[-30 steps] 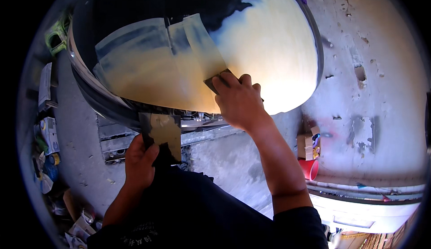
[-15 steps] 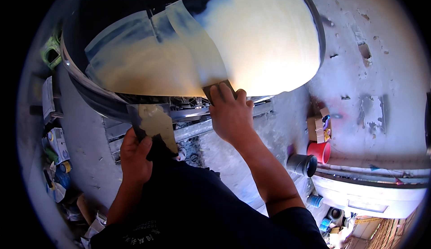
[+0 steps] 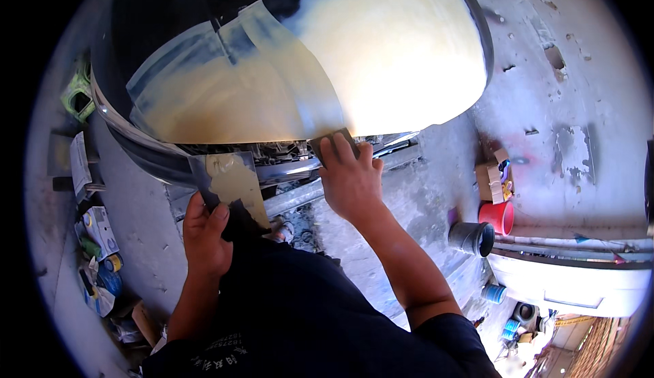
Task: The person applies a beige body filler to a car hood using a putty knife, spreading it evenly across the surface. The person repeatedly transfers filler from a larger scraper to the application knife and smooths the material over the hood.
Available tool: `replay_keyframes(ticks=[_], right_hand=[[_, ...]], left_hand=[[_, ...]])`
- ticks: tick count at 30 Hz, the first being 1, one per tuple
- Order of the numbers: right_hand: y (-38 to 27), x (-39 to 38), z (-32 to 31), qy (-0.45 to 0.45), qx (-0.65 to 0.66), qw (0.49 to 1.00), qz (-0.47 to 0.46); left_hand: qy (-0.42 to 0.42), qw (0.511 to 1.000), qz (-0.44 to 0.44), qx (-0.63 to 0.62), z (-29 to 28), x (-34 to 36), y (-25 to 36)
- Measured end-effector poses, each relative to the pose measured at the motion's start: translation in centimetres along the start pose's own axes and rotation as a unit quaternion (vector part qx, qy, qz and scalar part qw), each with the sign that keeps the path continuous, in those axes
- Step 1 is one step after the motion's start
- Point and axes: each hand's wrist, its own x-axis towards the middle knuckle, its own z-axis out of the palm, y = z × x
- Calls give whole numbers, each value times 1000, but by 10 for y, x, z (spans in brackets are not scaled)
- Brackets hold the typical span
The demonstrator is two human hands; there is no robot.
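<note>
A car hood point(image 3: 402, 57) coated largely in cream-coloured filler spreads in front of me, with dark paint showing at the far left. My right hand point(image 3: 351, 180) grips a dark, flat spreader point(image 3: 334, 141), fingers pressed along it, at the hood's near edge. The spreader overlaps that edge, and its lower part is covered by my fingers. Lower left, my left hand point(image 3: 208, 238) pinches a thin flat plate point(image 3: 199, 168) between thumb and fingers. Cream putty point(image 3: 235, 177) lies across the plate, which is below the hood's edge and apart from it.
Below the hood, the car's open front point(image 3: 283, 153) shows dark parts. To the right stand a black bucket point(image 3: 469, 239), a red bucket point(image 3: 496, 217) and a cardboard box point(image 3: 487, 182) beside a stained wall point(image 3: 572, 105). Several supplies, including a tape roll point(image 3: 112, 263), lie at the left.
My right hand with the spreader has slid slightly toward the hood's near edge. The left hand keeps its hold on the plate. The whole view has shifted a little.
</note>
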Motion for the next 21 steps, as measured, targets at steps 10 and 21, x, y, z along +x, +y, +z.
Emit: replay_keyframes(ticks=[10,21], right_hand=[[-1,-22,-37,7,127,992,6],[-34,-13,-47,75,440,857,-256]], left_hand=[[10,998,-25,-49,15,4,6],[-35,989,-1,-141,38,19,24]])
